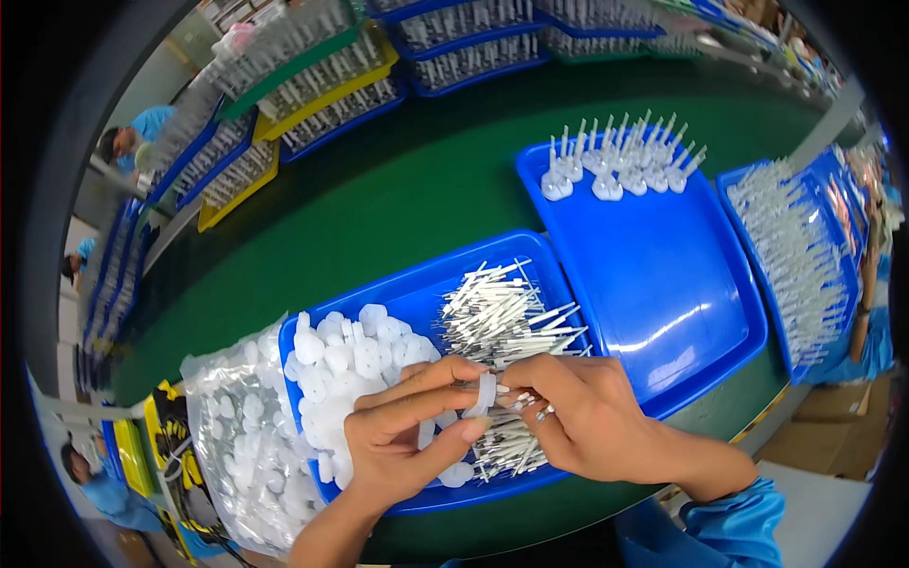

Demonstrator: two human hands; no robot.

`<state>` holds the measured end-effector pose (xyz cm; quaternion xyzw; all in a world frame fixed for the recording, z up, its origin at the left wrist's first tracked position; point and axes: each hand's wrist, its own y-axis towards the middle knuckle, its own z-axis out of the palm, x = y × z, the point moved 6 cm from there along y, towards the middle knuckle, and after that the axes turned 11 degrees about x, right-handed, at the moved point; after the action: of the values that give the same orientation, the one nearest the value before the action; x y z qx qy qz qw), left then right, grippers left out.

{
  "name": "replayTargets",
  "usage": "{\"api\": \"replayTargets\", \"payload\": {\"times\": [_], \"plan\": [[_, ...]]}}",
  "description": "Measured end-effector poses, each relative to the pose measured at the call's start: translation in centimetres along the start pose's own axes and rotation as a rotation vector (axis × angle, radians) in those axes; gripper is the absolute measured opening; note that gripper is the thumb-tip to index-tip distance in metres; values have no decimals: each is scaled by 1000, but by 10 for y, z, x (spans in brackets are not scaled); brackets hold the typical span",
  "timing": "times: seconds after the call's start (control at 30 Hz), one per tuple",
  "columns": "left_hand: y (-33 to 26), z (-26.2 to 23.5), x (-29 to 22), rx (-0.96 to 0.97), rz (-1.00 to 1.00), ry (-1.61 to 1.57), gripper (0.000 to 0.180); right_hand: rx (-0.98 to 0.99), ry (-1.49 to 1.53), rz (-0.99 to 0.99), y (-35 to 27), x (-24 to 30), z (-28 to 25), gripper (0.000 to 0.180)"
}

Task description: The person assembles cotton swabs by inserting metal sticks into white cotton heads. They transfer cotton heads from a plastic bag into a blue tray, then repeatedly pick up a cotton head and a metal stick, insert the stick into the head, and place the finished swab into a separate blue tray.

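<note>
- Two bare hands meet over the near blue tray (pixel 398 293), both forearms coming in from the lower edge of the view.
- Left hand (pixel 402 440) is curled palm-in, thumb and forefinger pinched on one small white plastic cap (pixel 485 396) held just above the tray.
- Right hand (pixel 587 417) is bent at the wrist, its fingers closed down beside the cap; thin white sticks show under the fingertips, but whether it grips one cannot be told.
- One ring (pixel 543 413) sits on a finger of the right hand.
- Three blue trays lie side by side on the green bench (pixel 407 180): the near one under the hands, a middle tray (pixel 663 284), and a far-right tray (pixel 748 180).
- Near tray holds two heaps, too many to count: white caps (pixel 346 364) on its left half, white sticks (pixel 507 317) on its right half.
- Middle tray carries roughly fifteen to twenty assembled pieces (pixel 620 166), standing upright in rows along its far edge; the rest of it is bare.
- Far-right tray is packed with rows of white sticks (pixel 791 256), beyond counting.
- One clear plastic bag (pixel 237 445) of more white caps lies just left of the near tray, touching it.
- Several stacked crates (pixel 322 80) in blue, yellow and green line the far side of the bench.
</note>
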<state>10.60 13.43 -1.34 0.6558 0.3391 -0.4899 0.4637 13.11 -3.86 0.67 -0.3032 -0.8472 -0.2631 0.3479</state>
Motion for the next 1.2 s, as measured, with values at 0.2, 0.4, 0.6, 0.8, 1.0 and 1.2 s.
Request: {"api": "replayTargets", "payload": {"times": [0.2, 0.4, 0.6, 0.8, 1.0, 1.2], "plan": [[4, -4, -17, -29, 131, 163, 44, -23, 23, -75, 5, -3, -19, 32], [5, 5, -25, 16, 224, 242, 40, -10, 37, -26, 4, 5, -6, 26], [0, 11, -29, 53, 368, 592, 39, -48, 65, 2, 1, 3, -1, 24], [-1, 15, -32, 76, 379, 677, 39, -27, 118, 14, 0, 1, -1, 24], [1, 14, -28, 67, 351, 606, 44, -34, 85, -40, 0, 3, -2, 23], [2, 1, -21, -37, 188, 285, 40, 70, 245, 176, 2, 6, -4, 18]]}}
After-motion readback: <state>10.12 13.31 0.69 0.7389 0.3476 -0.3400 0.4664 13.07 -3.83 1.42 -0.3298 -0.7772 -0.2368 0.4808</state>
